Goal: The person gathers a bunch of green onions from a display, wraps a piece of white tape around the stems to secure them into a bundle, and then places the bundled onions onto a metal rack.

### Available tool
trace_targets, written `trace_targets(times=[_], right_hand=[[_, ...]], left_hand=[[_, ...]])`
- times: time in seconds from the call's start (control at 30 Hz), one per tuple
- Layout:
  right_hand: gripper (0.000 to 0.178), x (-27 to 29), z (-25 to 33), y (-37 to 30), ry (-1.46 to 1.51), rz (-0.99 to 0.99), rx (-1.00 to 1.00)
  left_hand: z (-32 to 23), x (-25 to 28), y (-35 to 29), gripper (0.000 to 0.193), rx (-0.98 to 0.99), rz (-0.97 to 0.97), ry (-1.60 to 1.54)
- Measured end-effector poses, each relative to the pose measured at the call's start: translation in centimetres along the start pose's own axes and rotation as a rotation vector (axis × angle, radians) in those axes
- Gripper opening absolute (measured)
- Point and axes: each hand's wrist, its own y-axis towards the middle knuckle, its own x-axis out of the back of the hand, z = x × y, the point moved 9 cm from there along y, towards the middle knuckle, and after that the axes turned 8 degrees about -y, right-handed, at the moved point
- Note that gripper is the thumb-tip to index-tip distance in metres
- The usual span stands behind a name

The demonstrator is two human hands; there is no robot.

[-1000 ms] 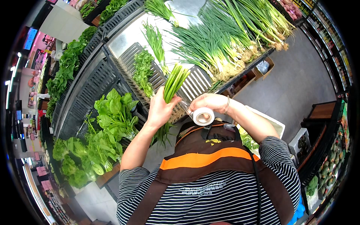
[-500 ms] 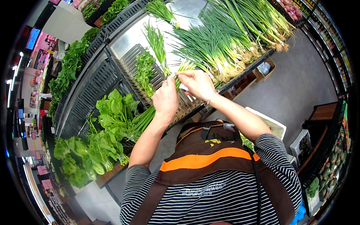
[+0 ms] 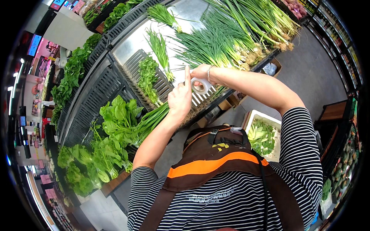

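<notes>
My left hand (image 3: 180, 98) is closed around a bunch of long green stalks (image 3: 155, 120), perhaps scallions, its index finger stretched away from me. The leafy ends trail toward my left forearm; the other ends are hidden behind my hands. Close beside it, my right hand (image 3: 202, 72) grips a roll of white tape (image 3: 206, 87), with a fingertip showing through the ring. Beyond my hands lie a thin green bunch (image 3: 158, 48) and a leafy herb bunch (image 3: 148, 77) on the display stand.
Scallions with roots (image 3: 227, 48) fill the stand's far right. Leafy greens (image 3: 115, 115) stand at the left. A white foam box (image 3: 251, 117) with greens is on the floor by my right arm. A black slatted rack (image 3: 90, 92) borders the stand.
My right hand has turned over the bunch, its elbow swinging out to the right, and the tape roll now shows. My left index finger has straightened. The foam box is more exposed.
</notes>
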Motion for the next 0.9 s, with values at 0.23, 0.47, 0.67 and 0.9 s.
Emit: trace_targets(times=[0.23,0.47,0.67,0.9], right_hand=[[0.065,0.6,2.7,-6.2,-0.206,-0.308,0.485],[0.081,-1.3,0.8,-13.5,-0.450,-0.637,0.969],[0.081,-0.1,2.4,-12.5,-0.526,-0.567,1.137],[0.093,-0.6,6.7,-15.1,-0.421,0.023,1.099]], left_hand=[[3.9,-1.1,0.5,0.028,0.177,-0.016,-0.296],[7.6,0.7,1.5,0.032,0.249,0.086,-0.935],[3.8,3.3,-0.2,0.023,0.102,0.493,-1.313],[-0.3,10.1,-3.5,0.022,-0.426,0.434,-0.976]])
